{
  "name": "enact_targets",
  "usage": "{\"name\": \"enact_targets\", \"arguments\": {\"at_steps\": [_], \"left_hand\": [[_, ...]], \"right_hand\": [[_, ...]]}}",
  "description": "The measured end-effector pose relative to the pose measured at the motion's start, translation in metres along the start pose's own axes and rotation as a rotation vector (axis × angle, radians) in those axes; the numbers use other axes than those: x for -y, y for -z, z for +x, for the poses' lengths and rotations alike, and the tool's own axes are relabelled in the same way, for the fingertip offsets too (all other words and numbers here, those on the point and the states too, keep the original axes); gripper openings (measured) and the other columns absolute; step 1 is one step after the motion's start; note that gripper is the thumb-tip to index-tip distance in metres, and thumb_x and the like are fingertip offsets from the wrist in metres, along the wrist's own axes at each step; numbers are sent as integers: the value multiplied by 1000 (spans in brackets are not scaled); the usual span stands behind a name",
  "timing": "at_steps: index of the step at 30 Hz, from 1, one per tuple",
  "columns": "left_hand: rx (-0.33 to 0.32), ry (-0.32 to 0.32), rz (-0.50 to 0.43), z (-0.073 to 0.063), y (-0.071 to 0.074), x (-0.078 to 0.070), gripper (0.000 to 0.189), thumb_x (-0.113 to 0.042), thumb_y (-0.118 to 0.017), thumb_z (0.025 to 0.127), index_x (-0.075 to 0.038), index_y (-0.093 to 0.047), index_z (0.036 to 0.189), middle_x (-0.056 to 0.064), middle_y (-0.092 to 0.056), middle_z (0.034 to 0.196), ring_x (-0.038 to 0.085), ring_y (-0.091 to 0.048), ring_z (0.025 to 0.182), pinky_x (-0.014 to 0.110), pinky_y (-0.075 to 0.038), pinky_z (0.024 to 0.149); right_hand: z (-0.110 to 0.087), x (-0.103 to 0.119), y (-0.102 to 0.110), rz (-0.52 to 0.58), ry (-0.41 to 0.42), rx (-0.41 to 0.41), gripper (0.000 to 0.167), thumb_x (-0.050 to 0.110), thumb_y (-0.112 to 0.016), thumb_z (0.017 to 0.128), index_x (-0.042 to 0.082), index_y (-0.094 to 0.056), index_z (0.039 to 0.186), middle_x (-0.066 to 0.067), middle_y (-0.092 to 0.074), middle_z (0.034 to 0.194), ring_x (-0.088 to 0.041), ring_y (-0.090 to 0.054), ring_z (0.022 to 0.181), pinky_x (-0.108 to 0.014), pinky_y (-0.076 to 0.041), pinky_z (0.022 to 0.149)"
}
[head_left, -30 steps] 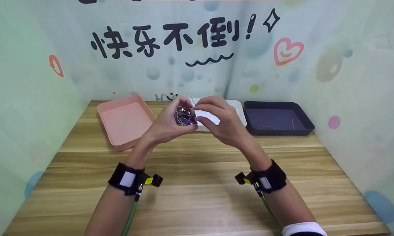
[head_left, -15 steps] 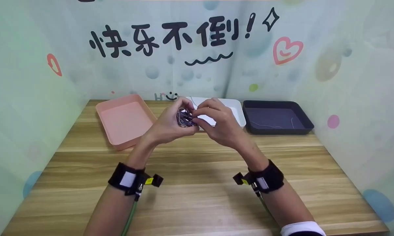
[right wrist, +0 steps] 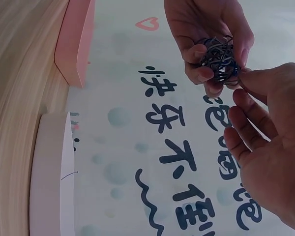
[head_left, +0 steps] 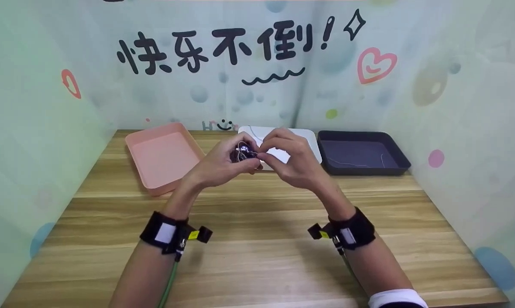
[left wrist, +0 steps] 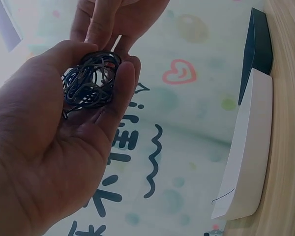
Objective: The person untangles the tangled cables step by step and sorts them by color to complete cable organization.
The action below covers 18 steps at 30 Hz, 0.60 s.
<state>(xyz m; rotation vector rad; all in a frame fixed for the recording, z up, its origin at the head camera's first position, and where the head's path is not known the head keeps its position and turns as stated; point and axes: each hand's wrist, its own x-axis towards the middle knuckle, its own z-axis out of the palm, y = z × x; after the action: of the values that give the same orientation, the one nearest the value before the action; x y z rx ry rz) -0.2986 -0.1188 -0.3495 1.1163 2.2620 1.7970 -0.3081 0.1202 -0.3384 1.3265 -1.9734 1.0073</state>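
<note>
A tangled bundle of thin dark wire [head_left: 243, 152] is gripped in my left hand [head_left: 218, 164], above the table and in front of the white tray. The left wrist view shows this looped wire tangle [left wrist: 83, 83] between the thumb and the curled fingers. My right hand [head_left: 298, 160] meets it from the right, its thumb and index fingertip pinching at the bundle's edge. Seen from the right wrist, that thumb touches the loops of the bundle [right wrist: 219, 59], while the other right-hand fingers [right wrist: 248, 120] bend below it.
At the back of the wooden table [head_left: 248, 239] stand a pink tray [head_left: 165, 160] on the left, a white tray [head_left: 313, 147] in the middle and a black tray [head_left: 364, 149] on the right. Thin strands lie in the white and black trays. Printed cloth walls enclose the table.
My right thumb and fingers have stayed at the right edge of the wire bundle, shifting in and then slightly outward. The bundle has turned a little in my left hand, whose fingers have closed in.
</note>
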Motion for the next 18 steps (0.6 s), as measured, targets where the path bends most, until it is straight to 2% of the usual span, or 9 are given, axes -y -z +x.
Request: {"name": "enact_targets", "arguments": {"at_steps": [3, 5, 8, 13, 16, 18], "left_hand": [[0, 10, -9, 2, 0, 0, 21, -8, -71, 110, -2, -60, 127, 14, -70, 118, 37, -77, 100, 36, -72, 87], [-6, 17, -24, 1, 1, 0, 21, -7, -71, 110, -1, -60, 127, 14, -69, 120, 31, -78, 101, 37, -72, 89], [-24, 9, -60, 0, 3, -2, 21, -6, -70, 110, 0, -60, 127, 16, -69, 123, 24, -79, 102, 38, -72, 89], [-43, -25, -132, -2, 8, -6, 22, -4, -67, 110, 8, -56, 125, 20, -71, 130, 24, -80, 106, 40, -72, 89], [-57, -35, -159, -2, 9, -7, 19, -4, -66, 109, 7, -56, 122, 22, -70, 133, 28, -81, 111, 39, -72, 90], [-74, -38, -163, -2, 9, -7, 16, -4, -67, 109, 3, -59, 120, 21, -70, 129, 30, -81, 110, 35, -72, 87]], "right_hand": [[-1, -2, 3, 35, -27, 7, 1, 4, -81, 103, 5, -81, 104, -10, -77, 103, -23, -71, 98, -25, -56, 88], [-1, -4, 4, 70, -56, 8, 4, 7, -78, 106, 3, -80, 105, -10, -78, 102, -19, -69, 96, -25, -55, 84], [-2, -5, 6, 186, -144, -9, 8, 7, -74, 109, -1, -77, 107, -10, -78, 102, -14, -69, 95, -24, -57, 85], [-4, -8, 12, 395, -314, -99, 10, 1, -69, 109, -7, -75, 107, -4, -79, 102, -13, -69, 88, -23, -60, 80], [-4, -9, 14, 510, -395, -171, 9, 2, -70, 108, -3, -77, 103, -1, -80, 98, -15, -69, 84, -25, -61, 77], [-3, -10, 15, 588, -458, -226, 10, 2, -70, 106, 1, -77, 99, -1, -80, 94, -16, -71, 83, -25, -63, 77]]}}
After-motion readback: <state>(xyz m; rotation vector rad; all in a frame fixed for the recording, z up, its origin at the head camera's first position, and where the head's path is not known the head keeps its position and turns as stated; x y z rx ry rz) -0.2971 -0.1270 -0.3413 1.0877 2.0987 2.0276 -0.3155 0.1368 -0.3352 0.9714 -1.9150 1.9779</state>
